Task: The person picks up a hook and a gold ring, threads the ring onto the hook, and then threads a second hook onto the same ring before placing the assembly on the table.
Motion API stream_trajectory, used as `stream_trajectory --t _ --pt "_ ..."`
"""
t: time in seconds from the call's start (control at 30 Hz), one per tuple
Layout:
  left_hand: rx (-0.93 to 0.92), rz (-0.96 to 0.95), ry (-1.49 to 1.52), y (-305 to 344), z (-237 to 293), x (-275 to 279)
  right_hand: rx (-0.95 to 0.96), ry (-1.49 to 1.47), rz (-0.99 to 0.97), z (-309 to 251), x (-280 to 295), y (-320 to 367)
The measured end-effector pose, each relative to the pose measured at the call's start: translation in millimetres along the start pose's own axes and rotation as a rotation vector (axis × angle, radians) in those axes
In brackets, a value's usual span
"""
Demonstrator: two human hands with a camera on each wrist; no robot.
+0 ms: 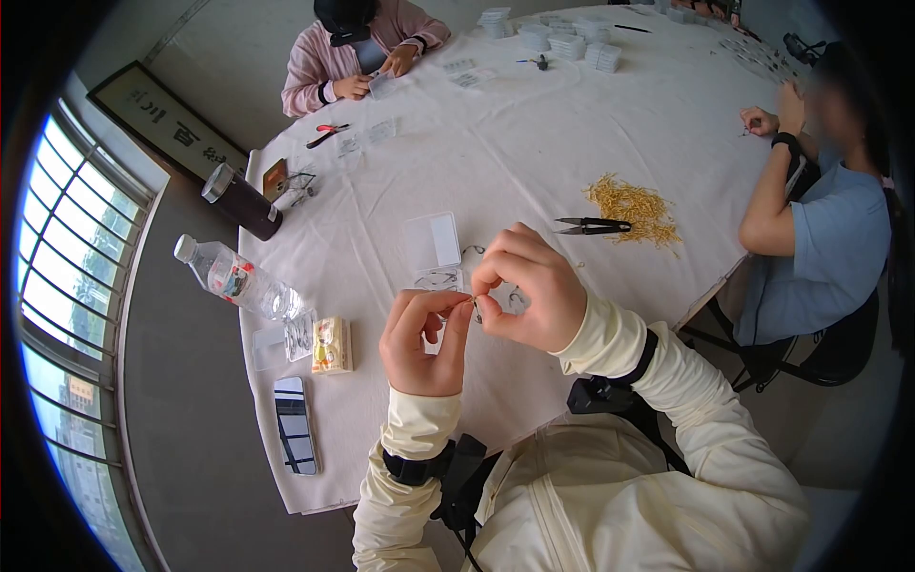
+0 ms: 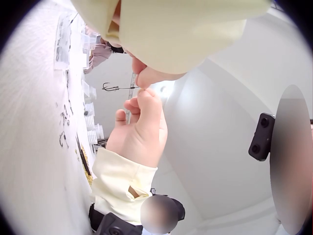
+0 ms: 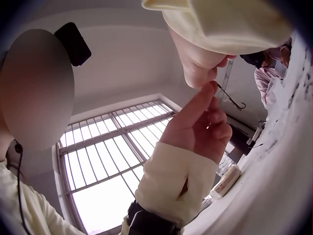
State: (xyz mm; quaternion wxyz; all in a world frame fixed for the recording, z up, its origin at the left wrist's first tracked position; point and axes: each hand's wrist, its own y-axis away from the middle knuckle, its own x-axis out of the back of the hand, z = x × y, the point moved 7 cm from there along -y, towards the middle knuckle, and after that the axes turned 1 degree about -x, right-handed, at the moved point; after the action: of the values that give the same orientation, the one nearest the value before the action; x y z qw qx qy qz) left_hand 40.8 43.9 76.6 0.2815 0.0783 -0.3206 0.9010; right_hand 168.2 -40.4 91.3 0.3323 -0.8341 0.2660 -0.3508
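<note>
My left hand (image 1: pixel 424 338) and right hand (image 1: pixel 536 286) meet fingertip to fingertip above the near part of the table. Between them a small dark treble hook (image 2: pixel 111 88) is held by its shank end, its prongs pointing away from the fingers. In the left wrist view the right thumb and forefinger pinch at that end; in the right wrist view the left ones do too. The exact grip point is hidden by the fingertips. Behind the hands lie a clear plastic case (image 1: pixel 434 238) and several loose dark hooks (image 1: pixel 474 250).
Black snips (image 1: pixel 596 226) lie against a pile of thin gold-coloured pieces (image 1: pixel 634 210). To the left are a water bottle (image 1: pixel 238 276), a dark flask (image 1: pixel 243 202), a tissue pack (image 1: pixel 332 345) and a phone (image 1: pixel 296 426). Two other people (image 1: pixel 367 48) sit around the table.
</note>
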Motion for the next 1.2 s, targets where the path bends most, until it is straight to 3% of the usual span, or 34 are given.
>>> stream_trajectory --t 0.33,0.9,1.2 --pt "0.233 -0.055 0.393 3 -17 -4 -0.151 -0.187 -0.033 10 2 -3" --pt "0.168 -0.038 0.311 3 -21 -3 0.019 0.002 0.014 -8 5 -1" --pt "0.137 -0.021 0.245 4 -16 -4 0.001 0.029 0.039 -3 -2 2"
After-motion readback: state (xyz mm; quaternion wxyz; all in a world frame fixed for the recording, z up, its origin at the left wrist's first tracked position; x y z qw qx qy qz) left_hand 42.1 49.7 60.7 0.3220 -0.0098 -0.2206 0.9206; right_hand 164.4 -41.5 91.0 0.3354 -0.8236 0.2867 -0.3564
